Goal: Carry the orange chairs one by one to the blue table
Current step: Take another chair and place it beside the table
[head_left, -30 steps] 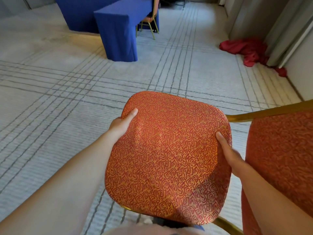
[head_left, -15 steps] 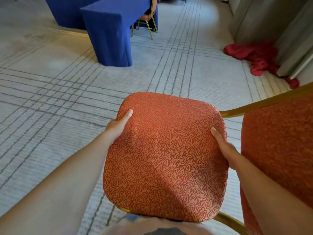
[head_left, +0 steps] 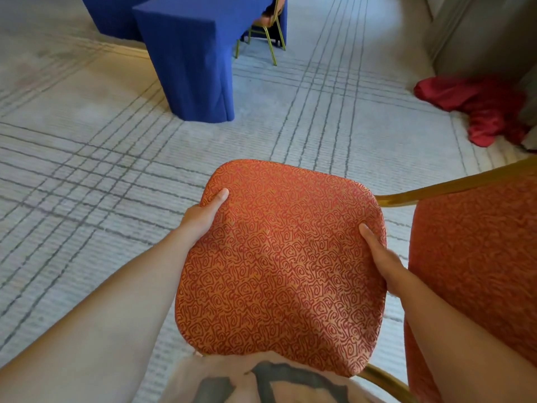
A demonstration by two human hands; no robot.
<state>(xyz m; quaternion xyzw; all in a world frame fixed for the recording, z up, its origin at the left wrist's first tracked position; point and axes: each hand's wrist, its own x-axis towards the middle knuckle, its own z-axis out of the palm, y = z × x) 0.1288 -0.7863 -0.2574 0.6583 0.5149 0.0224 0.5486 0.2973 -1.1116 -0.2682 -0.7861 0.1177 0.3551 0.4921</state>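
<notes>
Pale carpet point(head_left: 87, 146) with a grid of grey lines covers the floor. A red cloth point(head_left: 479, 109) lies crumpled on it at far right, at the foot of a grey wall point(head_left: 479, 33). Bottom edge of view: my light shirt point(head_left: 186, 379), with a dark print.

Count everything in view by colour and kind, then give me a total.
Orange chairs: 2, the held chair and the tucked chair.
Blue tables: 2, the front table and the rear table.
Red cloth: 1.
Total: 5.

head view | faces forward and down | close above orange chair point(head_left: 279, 257)
</notes>
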